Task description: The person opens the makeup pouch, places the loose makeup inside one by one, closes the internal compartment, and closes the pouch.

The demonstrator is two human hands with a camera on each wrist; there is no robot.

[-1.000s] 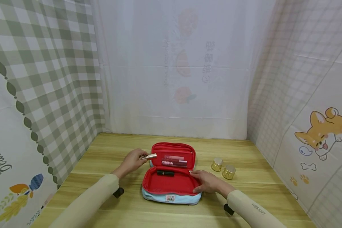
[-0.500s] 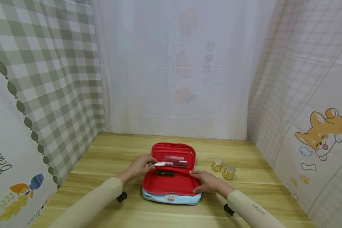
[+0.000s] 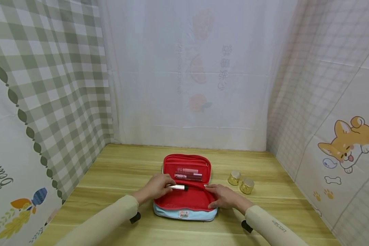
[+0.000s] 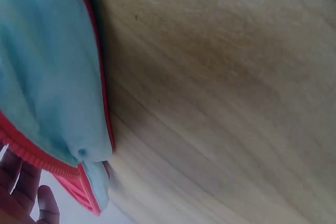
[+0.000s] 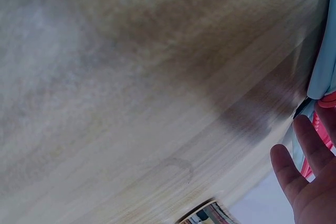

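Observation:
A light-blue cosmetic bag (image 3: 167,213) with red lining lies unzipped, its lid (image 3: 187,160) laid back. My left hand (image 3: 156,187) pinches a slim shiny silver lipstick tube (image 3: 177,187) low over the bag's left inside. Behind that tube, a black lipstick (image 3: 186,188) shows only its right end. My right hand (image 3: 224,197) rests on the bag's right rim, fingers spread, thumb toward the front; in the right wrist view its fingers (image 5: 311,142) look nearly straight. Pink and dark red lip gloss tubes (image 3: 188,176) sit in the lid's clear pocket.
Two gold jars (image 3: 234,177) (image 3: 247,186) stand on the wooden table (image 3: 129,157) to the right of the bag. Checked cloth (image 3: 67,68) hangs at the left, a white curtain (image 3: 147,85) behind, and a dog-print cloth (image 3: 341,153) at the right.
My left hand has moved right and down, carrying the silver lipstick tube from beside the lid to over the black lipstick in the bag. My right hand has stayed put.

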